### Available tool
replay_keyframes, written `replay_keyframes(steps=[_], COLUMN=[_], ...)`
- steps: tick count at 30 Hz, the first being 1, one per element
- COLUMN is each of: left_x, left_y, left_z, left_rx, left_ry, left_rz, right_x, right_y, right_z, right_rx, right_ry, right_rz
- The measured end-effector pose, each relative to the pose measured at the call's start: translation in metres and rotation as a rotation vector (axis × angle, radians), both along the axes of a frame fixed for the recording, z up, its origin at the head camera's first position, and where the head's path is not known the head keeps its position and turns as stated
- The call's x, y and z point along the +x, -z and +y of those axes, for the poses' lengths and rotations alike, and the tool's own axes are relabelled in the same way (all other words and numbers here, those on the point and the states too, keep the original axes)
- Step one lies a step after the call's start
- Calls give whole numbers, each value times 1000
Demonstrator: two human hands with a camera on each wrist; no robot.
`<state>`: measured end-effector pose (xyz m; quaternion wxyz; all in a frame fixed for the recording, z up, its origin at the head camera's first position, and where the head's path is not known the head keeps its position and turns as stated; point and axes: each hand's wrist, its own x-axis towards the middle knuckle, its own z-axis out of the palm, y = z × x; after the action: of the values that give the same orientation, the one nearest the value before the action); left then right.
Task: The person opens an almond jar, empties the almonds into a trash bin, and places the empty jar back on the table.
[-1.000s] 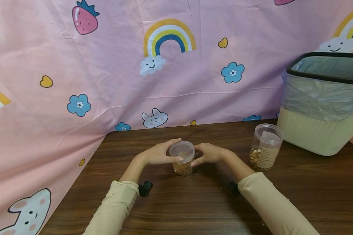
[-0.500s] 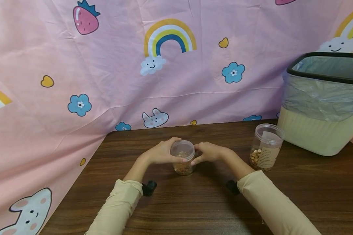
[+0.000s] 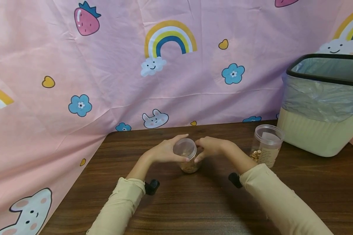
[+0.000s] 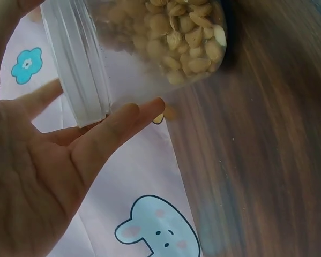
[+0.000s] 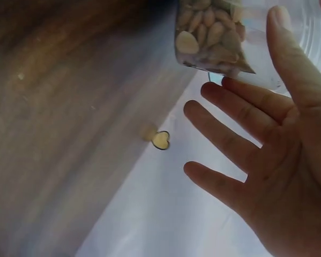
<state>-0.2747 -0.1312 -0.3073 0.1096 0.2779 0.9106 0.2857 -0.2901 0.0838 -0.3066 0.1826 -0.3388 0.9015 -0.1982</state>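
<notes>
A clear round jar (image 3: 190,167) of brown nuts (image 4: 195,40) stands tilted over the middle of the table. Its pale translucent lid (image 3: 184,147) leans toward my left hand (image 3: 166,151). Thumb and fingers of that hand grip around the rim. From the other side my right hand (image 3: 212,147) holds the jar, its thumb (image 5: 286,48) across the wall near the rim. The other fingers of the right hand spread out below the jar in the right wrist view. Whether the jar's bottom touches the table is hard to tell.
A second clear jar (image 3: 269,153), labelled and partly filled with nuts, stands to the right, partly behind my right forearm. Beyond it is a cream bin (image 3: 314,133) with a bluish liner and a black rim. A patterned pink cloth (image 3: 120,58) hangs behind the dark wooden table (image 3: 188,202).
Both hands and the jar have shifted slightly right and away from me. The jar has gone from nearly upright to tilted, its top leaning left. The second jar has stayed put.
</notes>
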Motion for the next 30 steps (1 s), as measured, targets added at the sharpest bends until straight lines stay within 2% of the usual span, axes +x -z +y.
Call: replay_keyframes(steps=[6,11,19,30], left_x=[0,0,2,3], left_y=[-3,-1,-1,-1], left_z=[3,4,3,2], left_rx=[5,49,95,187], left_ry=[41,55,39,35], left_rz=[-2,1,24,1], right_x=[3,5,7,10], right_y=[-10,-12,-13,-11], right_z=[0,3,12,23], right_rx=[53,64,-25,-109], right_ry=[7,2,-36,-71], right_rz=[12,25,55,124])
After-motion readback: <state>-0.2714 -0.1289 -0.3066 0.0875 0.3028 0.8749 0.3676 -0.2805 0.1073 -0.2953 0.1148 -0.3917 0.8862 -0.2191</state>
